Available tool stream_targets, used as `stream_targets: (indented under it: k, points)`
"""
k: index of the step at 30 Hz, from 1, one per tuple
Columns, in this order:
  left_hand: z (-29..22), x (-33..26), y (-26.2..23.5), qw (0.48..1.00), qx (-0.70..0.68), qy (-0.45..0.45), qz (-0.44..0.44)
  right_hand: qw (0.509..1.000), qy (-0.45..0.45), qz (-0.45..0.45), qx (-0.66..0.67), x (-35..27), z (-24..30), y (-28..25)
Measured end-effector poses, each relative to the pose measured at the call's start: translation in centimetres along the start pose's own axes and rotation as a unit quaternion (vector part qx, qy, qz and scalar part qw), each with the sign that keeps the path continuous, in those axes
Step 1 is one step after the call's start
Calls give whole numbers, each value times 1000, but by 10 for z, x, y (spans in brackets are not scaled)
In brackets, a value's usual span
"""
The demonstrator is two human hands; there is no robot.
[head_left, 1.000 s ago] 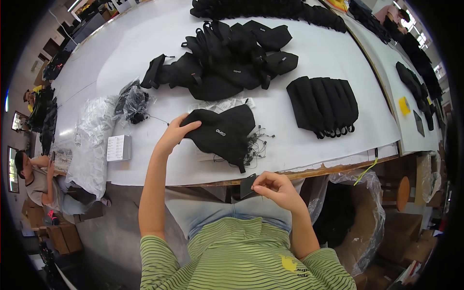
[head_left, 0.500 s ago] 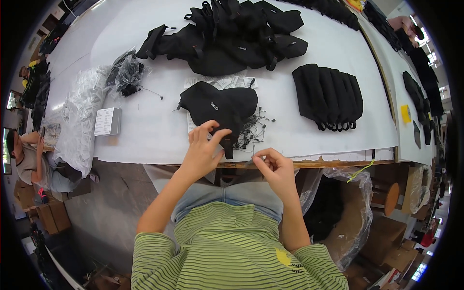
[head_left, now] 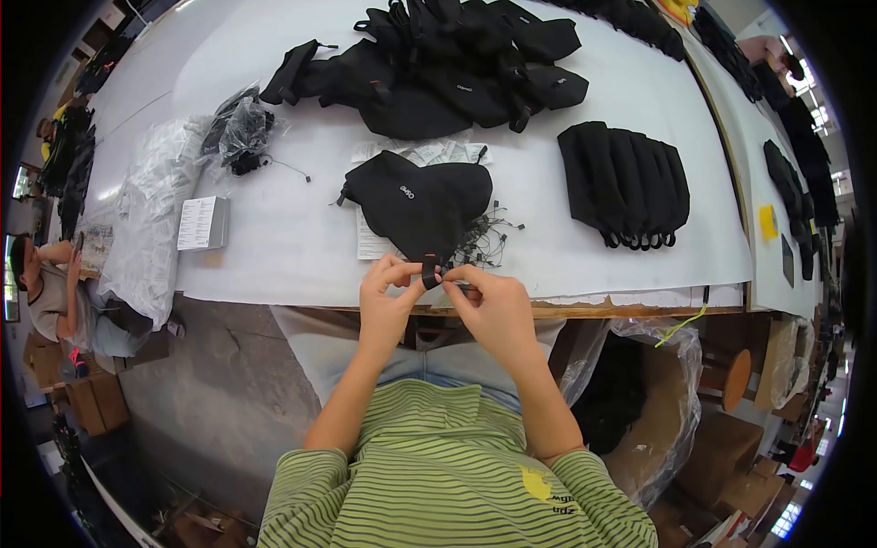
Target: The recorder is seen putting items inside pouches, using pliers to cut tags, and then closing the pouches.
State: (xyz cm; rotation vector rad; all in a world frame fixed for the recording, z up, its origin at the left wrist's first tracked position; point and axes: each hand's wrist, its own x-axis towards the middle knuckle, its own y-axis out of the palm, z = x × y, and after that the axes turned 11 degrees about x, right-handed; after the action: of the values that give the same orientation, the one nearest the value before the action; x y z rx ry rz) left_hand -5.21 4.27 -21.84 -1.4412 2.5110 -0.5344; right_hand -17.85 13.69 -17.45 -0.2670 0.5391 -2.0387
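Note:
A black fabric pouch [head_left: 416, 201] with a small pale mark lies on the white table in front of me. Its strap loop [head_left: 429, 272] points toward me at the table's near edge. My left hand [head_left: 385, 301] pinches this loop between thumb and fingers. Close against it, my right hand [head_left: 498, 306] is closed in a pinch at the loop's right side; whatever it holds is too small to make out. Beside the pouch lies a tangle of thin black tag strings [head_left: 484, 239] with small ends. Printed white papers [head_left: 373, 243] stick out from under the pouch.
Black pouches [head_left: 429, 82] are heaped at the back, and a neat row of them [head_left: 626, 183] stands right. At left are a stack of printed cards [head_left: 203, 224], a bundle in clear plastic [head_left: 245, 137] and wrapped white papers [head_left: 151, 219]. A person [head_left: 59, 292] sits far left.
Both hands have come together at the strap loop. The right hand moved left and up to it; the left fingers, spread before, now pinch the loop.

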Motion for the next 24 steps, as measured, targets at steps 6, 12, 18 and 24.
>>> stream_targets:
  k: [6, 12, 18, 24]
  points:
    - [-5, -5, -8, 1000, 3, 22, -10, 998, -57, -17, 33, -3, -4, 10]
    - [-9, -14, -16, 984, -160, -8, -80, 965, 13, -31, 261, -4, -8, 3]
    - [-32, -18, -34, 958, -281, -52, -16, 874, 39, -23, 484, -6, -12, -21]
    - [-49, -25, -28, 981, -187, -23, 49, 823, 44, -10, 566, -9, -10, -13]
